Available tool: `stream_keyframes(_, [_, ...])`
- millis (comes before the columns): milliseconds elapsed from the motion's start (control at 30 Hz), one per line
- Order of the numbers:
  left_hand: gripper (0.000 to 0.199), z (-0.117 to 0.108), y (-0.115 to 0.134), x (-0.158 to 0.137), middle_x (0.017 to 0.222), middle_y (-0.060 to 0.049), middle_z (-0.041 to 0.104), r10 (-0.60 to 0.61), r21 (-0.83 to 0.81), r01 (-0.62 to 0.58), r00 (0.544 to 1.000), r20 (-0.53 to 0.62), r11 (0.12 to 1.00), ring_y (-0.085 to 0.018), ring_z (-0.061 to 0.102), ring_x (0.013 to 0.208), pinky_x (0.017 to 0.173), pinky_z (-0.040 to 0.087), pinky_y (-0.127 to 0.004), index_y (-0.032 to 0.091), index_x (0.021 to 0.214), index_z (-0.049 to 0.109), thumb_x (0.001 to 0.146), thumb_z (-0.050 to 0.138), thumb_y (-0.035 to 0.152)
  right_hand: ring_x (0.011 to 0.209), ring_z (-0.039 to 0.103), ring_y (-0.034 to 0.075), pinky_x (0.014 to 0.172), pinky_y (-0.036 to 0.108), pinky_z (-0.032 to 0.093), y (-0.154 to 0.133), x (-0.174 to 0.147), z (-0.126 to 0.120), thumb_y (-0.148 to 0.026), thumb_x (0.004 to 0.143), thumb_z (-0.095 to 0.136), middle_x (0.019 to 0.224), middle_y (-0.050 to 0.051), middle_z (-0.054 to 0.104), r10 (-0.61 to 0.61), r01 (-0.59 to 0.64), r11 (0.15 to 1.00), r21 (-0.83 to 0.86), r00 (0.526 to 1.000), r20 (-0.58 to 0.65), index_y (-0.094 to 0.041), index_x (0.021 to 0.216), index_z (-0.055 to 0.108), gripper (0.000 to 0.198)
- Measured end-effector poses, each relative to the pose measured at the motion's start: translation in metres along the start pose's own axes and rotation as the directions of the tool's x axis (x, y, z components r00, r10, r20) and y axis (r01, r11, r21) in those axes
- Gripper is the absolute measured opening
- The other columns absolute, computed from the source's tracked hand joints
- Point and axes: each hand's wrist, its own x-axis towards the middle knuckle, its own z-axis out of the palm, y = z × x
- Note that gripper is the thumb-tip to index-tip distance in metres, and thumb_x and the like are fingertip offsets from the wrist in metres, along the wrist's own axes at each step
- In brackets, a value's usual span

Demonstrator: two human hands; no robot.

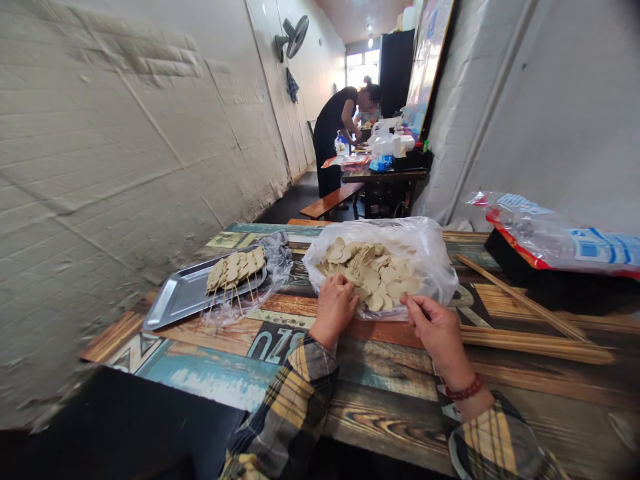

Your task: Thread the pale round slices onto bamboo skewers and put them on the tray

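A clear plastic bag (435, 250) lies spread on the table, holding a heap of flat, pale beige slices (370, 277). At its near left edge is my left hand (336, 303), fingers curled down against the slices; what they grip is hidden. My right hand (436, 327) is at the near right edge of the bag, thumb and forefinger pinched beside a slice. Whatever is in that pinch is too small to make out. On the left, a metal tray (175, 293) bears threaded skewers (235, 270) of the same slices, their sticks pointing toward me.
Bundled bare wooden sticks (530, 340) lie on the patterned table (210, 367) to the right. Behind them sits a black container (530, 277) with plastic packaging (575, 233) on top. Crumpled film (277, 260) touches the tray. Further back, a person (335, 127) bends over another table.
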Motion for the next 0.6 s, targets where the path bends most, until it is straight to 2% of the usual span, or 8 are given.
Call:
stream_keyframes(133, [0.005, -0.001, 0.003, -0.001, 0.098, -0.009, 0.056, -0.017, -0.030, 0.017, 1.000, 0.008, 0.999, -0.025, 0.049, 0.097, 0.085, 0.040, -0.038, 0.018, 0.080, 0.063, 0.075, 0.064, 0.018, 0.045, 0.041, 0.009, 0.042, 0.021, 0.033, 0.000, 0.000, 0.000, -0.048, 0.084, 0.055, 0.052, -0.005, 0.048, -0.003, 0.003, 1.000, 0.003, 1.000, 0.012, -0.015, 0.084, 0.070, 0.036])
stream_keyframes(200, [0.009, -0.001, 0.003, 0.000, 0.096, -0.009, 0.056, -0.022, -0.092, 0.020, 1.000, -0.016, 0.996, -0.024, 0.050, 0.096, 0.084, 0.040, -0.037, 0.018, 0.081, 0.061, 0.073, 0.062, 0.013, 0.044, 0.041, 0.009, 0.041, 0.021, 0.033, 0.001, 0.001, 0.000, -0.049, 0.084, 0.055, 0.052, -0.005, 0.048, 0.004, -0.004, 1.000, -0.003, 1.000, 0.011, -0.015, 0.084, 0.070, 0.037])
stream_keyframes(267, [0.013, 0.001, 0.001, 0.002, 0.094, -0.007, 0.057, -0.028, -0.204, 0.020, 0.999, -0.039, 0.979, -0.023, 0.050, 0.095, 0.084, 0.040, -0.036, 0.019, 0.081, 0.060, 0.071, 0.061, 0.009, 0.043, 0.041, 0.009, 0.041, 0.021, 0.033, 0.001, 0.001, 0.000, -0.050, 0.083, 0.055, 0.051, -0.005, 0.048, 0.005, -0.005, 1.000, -0.004, 1.000, 0.004, -0.015, 0.083, 0.070, 0.038])
stream_keyframes(333, [0.014, 0.005, -0.001, 0.005, 0.087, -0.004, 0.058, -0.085, -0.384, 0.059, 0.995, -0.051, 0.921, -0.021, 0.053, 0.090, 0.080, 0.040, -0.034, 0.019, 0.077, 0.059, 0.068, 0.063, 0.010, 0.044, 0.041, 0.009, 0.041, 0.021, 0.033, 0.001, 0.000, 0.000, -0.050, 0.083, 0.055, 0.052, -0.005, 0.048, 0.006, -0.006, 1.000, -0.005, 1.000, -0.003, -0.015, 0.083, 0.070, 0.038])
stream_keyframes(400, [0.014, 0.009, -0.004, 0.008, 0.075, 0.000, 0.057, -0.212, -0.612, 0.152, 0.977, -0.027, 0.776, -0.017, 0.054, 0.077, 0.072, 0.041, -0.029, 0.018, 0.072, 0.057, 0.065, 0.067, 0.014, 0.045, 0.042, 0.009, 0.041, 0.021, 0.033, 0.001, 0.000, 0.001, -0.051, 0.082, 0.056, 0.052, -0.004, 0.049, 0.014, -0.014, 1.000, -0.007, 1.000, -0.008, -0.015, 0.081, 0.070, 0.038])
stream_keyframes(467, [0.018, 0.010, -0.004, 0.010, 0.064, 0.003, 0.054, -0.331, -0.814, 0.238, 0.942, 0.059, 0.531, -0.013, 0.053, 0.062, 0.061, 0.040, -0.025, 0.018, 0.071, 0.055, 0.063, 0.071, 0.020, 0.045, 0.042, 0.010, 0.041, 0.021, 0.033, 0.000, -0.001, 0.001, -0.052, 0.081, 0.056, 0.052, -0.004, 0.049, 0.032, -0.032, 0.999, -0.001, 0.999, 0.000, -0.016, 0.079, 0.069, 0.039])
stream_keyframes(533, [0.024, 0.009, -0.003, 0.010, 0.059, 0.004, 0.054, -0.364, -0.917, 0.285, 0.915, 0.173, 0.280, -0.011, 0.054, 0.053, 0.053, 0.037, -0.022, 0.018, 0.073, 0.054, 0.063, 0.074, 0.027, 0.043, 0.041, 0.009, 0.040, 0.021, 0.033, -0.002, -0.002, 0.001, -0.053, 0.081, 0.057, 0.051, -0.005, 0.049, 0.054, -0.054, 0.998, 0.014, 0.998, 0.012, -0.016, 0.078, 0.068, 0.039])
stream_keyframes(600, [0.031, 0.006, 0.000, 0.009, 0.060, 0.004, 0.057, -0.349, -0.943, 0.316, 0.899, 0.263, 0.102, -0.011, 0.056, 0.051, 0.049, 0.036, -0.020, 0.017, 0.077, 0.055, 0.061, 0.076, 0.033, 0.041, 0.040, 0.009, 0.039, 0.021, 0.032, -0.004, -0.002, 0.001, -0.054, 0.080, 0.057, 0.050, -0.005, 0.048, 0.072, -0.073, 0.997, 0.019, 0.997, 0.019, -0.016, 0.078, 0.067, 0.039])
